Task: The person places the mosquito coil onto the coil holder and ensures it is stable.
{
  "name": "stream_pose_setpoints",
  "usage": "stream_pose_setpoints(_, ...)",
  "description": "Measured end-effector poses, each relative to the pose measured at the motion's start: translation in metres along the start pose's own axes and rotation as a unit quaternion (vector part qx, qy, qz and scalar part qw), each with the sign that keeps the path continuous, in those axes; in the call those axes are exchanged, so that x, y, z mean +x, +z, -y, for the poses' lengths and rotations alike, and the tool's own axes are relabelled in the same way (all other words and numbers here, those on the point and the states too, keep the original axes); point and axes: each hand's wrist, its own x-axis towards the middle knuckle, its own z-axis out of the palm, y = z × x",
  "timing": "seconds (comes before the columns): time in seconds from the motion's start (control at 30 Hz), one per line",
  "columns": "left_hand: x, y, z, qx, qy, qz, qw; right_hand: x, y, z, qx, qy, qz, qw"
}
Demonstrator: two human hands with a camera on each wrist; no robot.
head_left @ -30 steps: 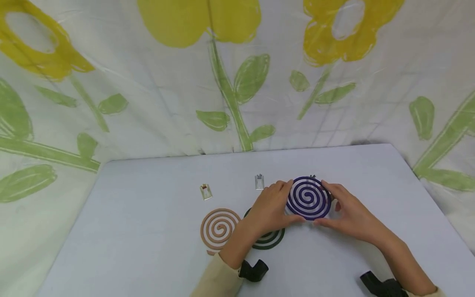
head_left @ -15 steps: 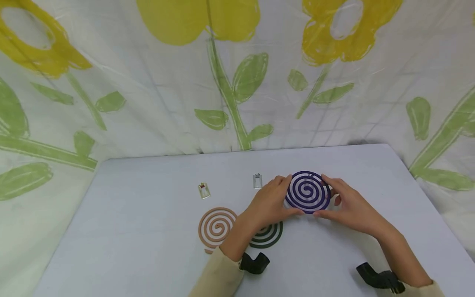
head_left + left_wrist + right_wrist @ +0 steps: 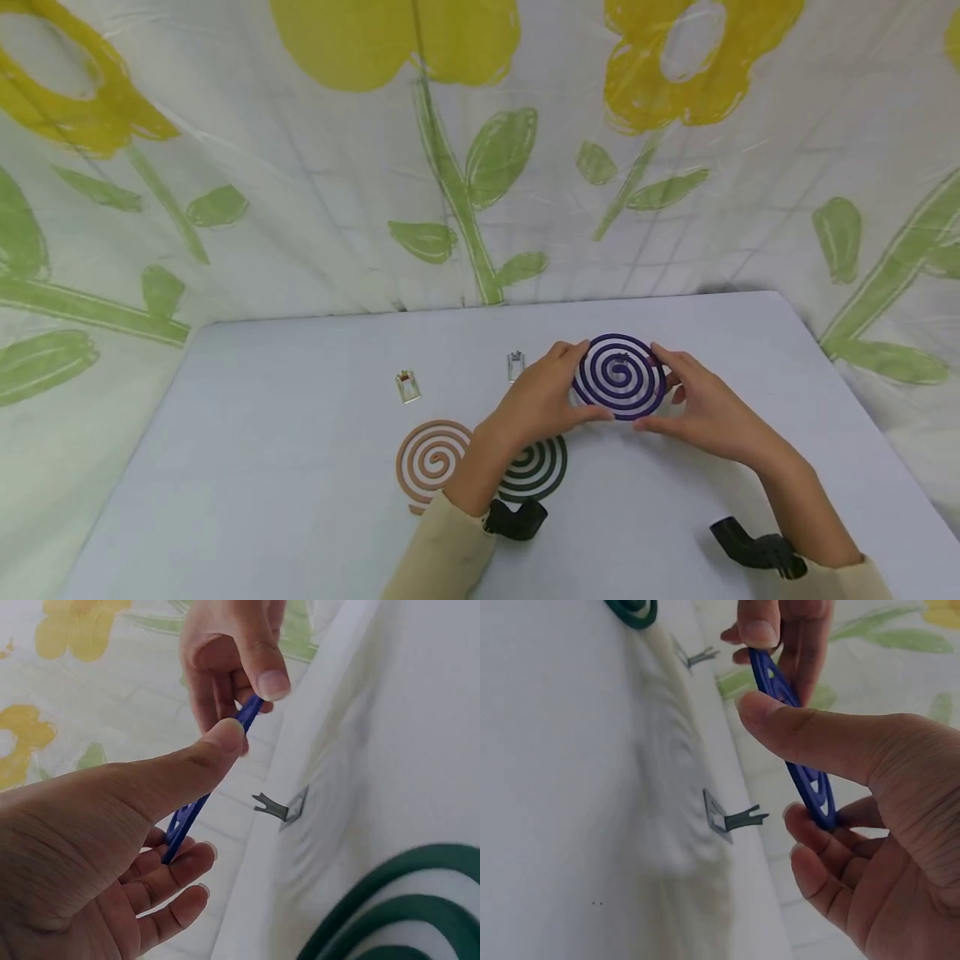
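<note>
Presently | step (judged): aligning purple coil point(image 3: 619, 377) with forked stand point(image 3: 735, 820) | coil: above bench point(image 3: 262, 467), between 1 and 2 o'clock from green coil point(image 3: 534, 468) | left hand point(image 3: 546, 393), right hand point(image 3: 705, 410): half-curled, pinching coil rim at 9 and 3 o'clock | next (judged): lower coil, level throughout

White table point(image 3: 262, 467) with a tan coil point(image 3: 437, 457), a dark green coil point(image 3: 538, 456) and three small stands point(image 3: 742, 820) on top.
</note>
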Motion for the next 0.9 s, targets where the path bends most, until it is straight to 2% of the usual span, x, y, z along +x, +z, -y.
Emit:
stream_pose_setpoints(0.17,0.007,-0.006,0.0,-0.019,-0.003,0.002,0.9998,0.006,-0.003,0.003,0.006,0.013,-0.006,0.9999)
stream_pose_setpoints(0.3,0.012,-0.009,0.001,-0.026,-0.013,-0.002,0.9996,0.014,-0.01,0.005,0.011,0.029,0.009,0.9995)
stream_pose_setpoints(0.47,0.02,-0.009,-0.001,-0.041,-0.025,-0.003,0.9988,0.023,-0.017,0.01,0.01,0.054,0.031,0.998)
stream_pose_setpoints(0.63,0.024,-0.008,-0.003,-0.06,-0.033,-0.005,0.9976,0.024,-0.017,0.01,0.014,0.07,0.03,0.997)
stream_pose_setpoints(0.9,0.028,0.003,-0.003,-0.11,-0.013,-0.01,0.9938,0.019,-0.016,-0.005,0.013,0.076,0.013,0.9969)
